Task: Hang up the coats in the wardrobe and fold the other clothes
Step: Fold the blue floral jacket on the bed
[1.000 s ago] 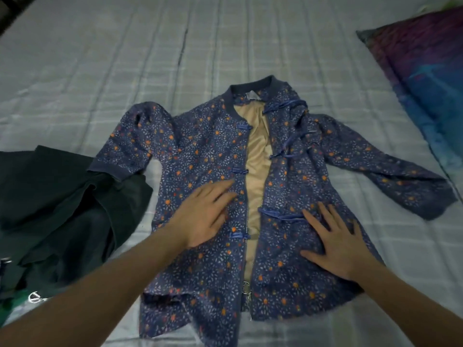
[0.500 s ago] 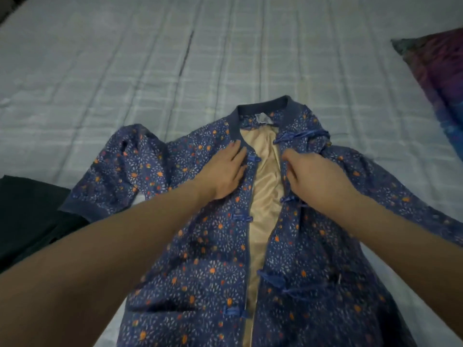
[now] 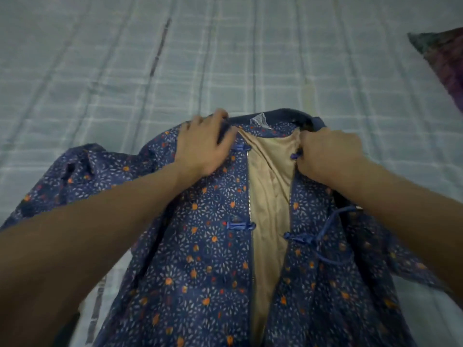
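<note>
- Head view, on the bed (image 3: 250, 58): blue patterned jacket (image 3: 200, 259) lies front-up on the pale checked sheet, open down the middle, tan lining (image 3: 270, 196) showing between the zip edges.
- My left hand (image 3: 204, 144) sits at the jacket's collar (image 3: 283, 115); fingers (image 3: 220, 113) curled over the collar edge, gripping the fabric.
- My right hand (image 3: 328, 154) at the opposite collar side; fingers tucked under and bunching the front edge, pinching cloth beside a blue knot fastener (image 3: 295, 155).
- Frog loops (image 3: 240, 226) run down both front panels.
- One sleeve (image 3: 75, 176) spread out to the left.
- Dark purple pillow (image 3: 446, 63) at far right edge, well apart from the jacket.
</note>
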`<state>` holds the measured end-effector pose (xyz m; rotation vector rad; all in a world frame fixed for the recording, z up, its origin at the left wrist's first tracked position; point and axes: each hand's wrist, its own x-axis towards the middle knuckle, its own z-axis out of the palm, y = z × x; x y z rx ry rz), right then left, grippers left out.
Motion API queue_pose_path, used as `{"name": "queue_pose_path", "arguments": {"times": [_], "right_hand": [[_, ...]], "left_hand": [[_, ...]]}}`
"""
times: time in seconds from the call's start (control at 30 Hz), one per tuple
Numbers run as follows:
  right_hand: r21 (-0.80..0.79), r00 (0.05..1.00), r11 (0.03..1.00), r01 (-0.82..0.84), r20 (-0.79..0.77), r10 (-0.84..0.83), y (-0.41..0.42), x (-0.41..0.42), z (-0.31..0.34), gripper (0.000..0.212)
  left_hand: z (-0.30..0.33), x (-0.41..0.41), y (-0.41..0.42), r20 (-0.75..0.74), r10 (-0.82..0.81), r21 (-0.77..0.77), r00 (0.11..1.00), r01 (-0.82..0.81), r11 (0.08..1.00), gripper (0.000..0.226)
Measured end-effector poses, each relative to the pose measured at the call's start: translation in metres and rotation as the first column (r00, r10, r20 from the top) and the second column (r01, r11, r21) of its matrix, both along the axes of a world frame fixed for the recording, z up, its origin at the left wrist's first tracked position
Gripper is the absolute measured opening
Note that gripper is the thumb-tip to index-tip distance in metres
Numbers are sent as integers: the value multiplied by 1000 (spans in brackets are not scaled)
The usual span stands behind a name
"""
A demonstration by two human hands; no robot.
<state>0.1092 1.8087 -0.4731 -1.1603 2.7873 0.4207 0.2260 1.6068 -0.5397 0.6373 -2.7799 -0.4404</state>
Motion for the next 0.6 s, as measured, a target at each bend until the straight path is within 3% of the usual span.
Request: {"name": "queue_pose_path", "arguments": {"times": [0.07,0.17,0.23,0.33,0.43,0.53,0.6], "right_hand": [[4,999,999,-38,-9,38,1,-3,5,35],[45,999,998,-41,-4,41,-3,-5,12,34],[80,998,996,-29,55,25,-6,-6,13,36],[105,994,994,-20,106,8,-9,-6,15,36],[156,985,988,-16,175,-12,-9,-7,30,37],[180,947,982,-65,322,4,-4,-11,49,30],[147,911,987,-64,412,-2,0,-16,61,25]], "left_hand": [[11,-21,-12,-89,206,70,975,-200,977,36],[21,-55,-38,181,306,188,935,-339,922,38],[32,-70,-44,374,143,163,916,-217,962,33],[51,-83,-43,583,-84,102,808,30,994,30],[70,-90,-51,553,-120,61,824,104,993,26],[88,-94,-59,373,25,58,928,-50,997,27],[91,-95,-57,280,157,30,947,-172,985,26]]}}
